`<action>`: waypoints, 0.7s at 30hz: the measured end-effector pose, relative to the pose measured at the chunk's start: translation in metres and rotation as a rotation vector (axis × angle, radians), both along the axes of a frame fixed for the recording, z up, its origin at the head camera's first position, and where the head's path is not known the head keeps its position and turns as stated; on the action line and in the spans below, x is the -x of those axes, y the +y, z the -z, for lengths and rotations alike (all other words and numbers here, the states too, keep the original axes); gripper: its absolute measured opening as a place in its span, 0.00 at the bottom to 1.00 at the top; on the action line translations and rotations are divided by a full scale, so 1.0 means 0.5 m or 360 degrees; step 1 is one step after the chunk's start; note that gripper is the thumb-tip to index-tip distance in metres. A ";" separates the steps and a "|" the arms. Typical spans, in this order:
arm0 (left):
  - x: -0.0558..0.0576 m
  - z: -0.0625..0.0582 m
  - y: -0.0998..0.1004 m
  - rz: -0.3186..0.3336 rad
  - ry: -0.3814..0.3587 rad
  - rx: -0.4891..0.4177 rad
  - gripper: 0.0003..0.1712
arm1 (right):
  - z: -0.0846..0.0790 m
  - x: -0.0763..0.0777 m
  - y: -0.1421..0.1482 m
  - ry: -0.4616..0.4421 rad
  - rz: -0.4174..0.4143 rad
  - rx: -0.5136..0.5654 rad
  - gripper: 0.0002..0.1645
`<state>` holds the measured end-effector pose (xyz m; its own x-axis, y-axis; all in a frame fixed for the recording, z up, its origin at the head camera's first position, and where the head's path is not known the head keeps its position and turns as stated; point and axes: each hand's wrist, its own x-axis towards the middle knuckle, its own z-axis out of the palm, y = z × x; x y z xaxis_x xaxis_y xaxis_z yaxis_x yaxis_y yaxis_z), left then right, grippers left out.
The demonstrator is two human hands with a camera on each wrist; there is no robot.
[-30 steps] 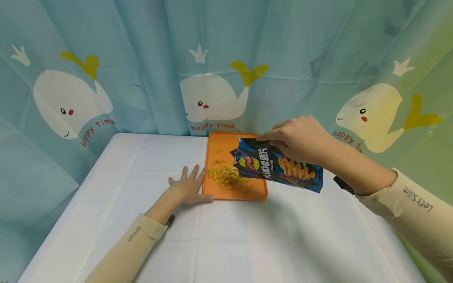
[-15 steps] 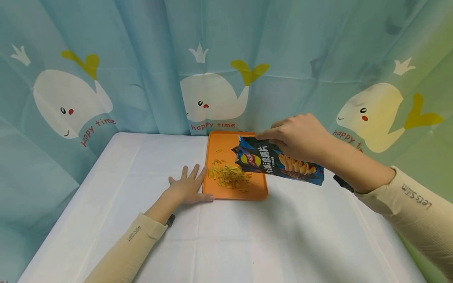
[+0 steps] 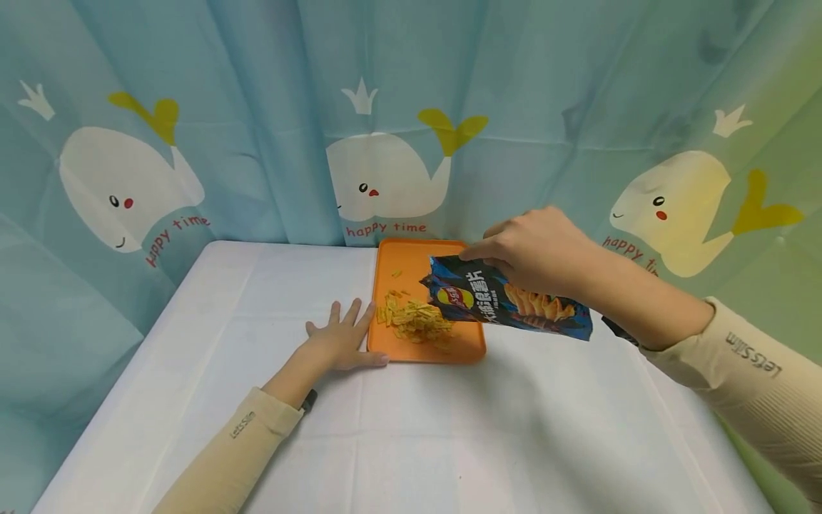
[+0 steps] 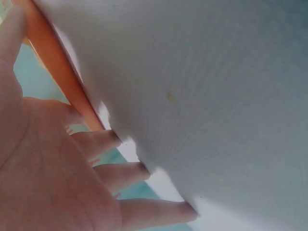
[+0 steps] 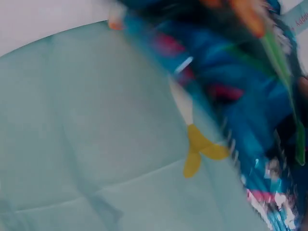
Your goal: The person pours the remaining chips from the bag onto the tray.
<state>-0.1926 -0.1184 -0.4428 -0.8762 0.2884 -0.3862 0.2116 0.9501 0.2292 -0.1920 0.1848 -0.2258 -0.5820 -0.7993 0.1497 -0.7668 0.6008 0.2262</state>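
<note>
My right hand [image 3: 536,250] grips the upper edge of a dark blue potato chip bag [image 3: 507,303]. The bag is held tilted over the right part of an orange tray [image 3: 417,258], its torn end pointing left. Below that end, a heap of yellow chip pieces [image 3: 414,321] lies on the tray. With fingers spread, my left hand [image 3: 337,346] rests at the tray's left edge, thumb by the near corner. The left wrist view shows the palm [image 4: 53,168] and the tray's orange side [image 4: 60,67]. In the right wrist view the bag [image 5: 236,86] is blurred.
A white cloth [image 3: 411,435] covers the table. Behind the tray hangs a blue curtain [image 3: 270,171] printed with whales, close to the table's far edge. One stray chip piece [image 3: 396,273] lies farther back on the tray.
The bag's right end has swung up and then slightly down again, with my right hand shifting a little left. The chip heap looks slightly fuller than a second ago. My left hand stays put.
</note>
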 end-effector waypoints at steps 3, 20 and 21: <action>0.000 0.001 0.000 0.0001 -0.0006 0.0003 0.67 | 0.000 -0.001 0.001 0.0000 0.0022 0.0013 0.21; -0.001 0.000 0.000 0.0010 0.0001 0.0023 0.66 | 0.009 0.000 0.018 0.0002 0.0042 0.0159 0.19; -0.001 0.000 0.000 0.0010 0.0000 0.0021 0.66 | 0.011 0.001 0.023 0.0004 0.0065 0.0208 0.19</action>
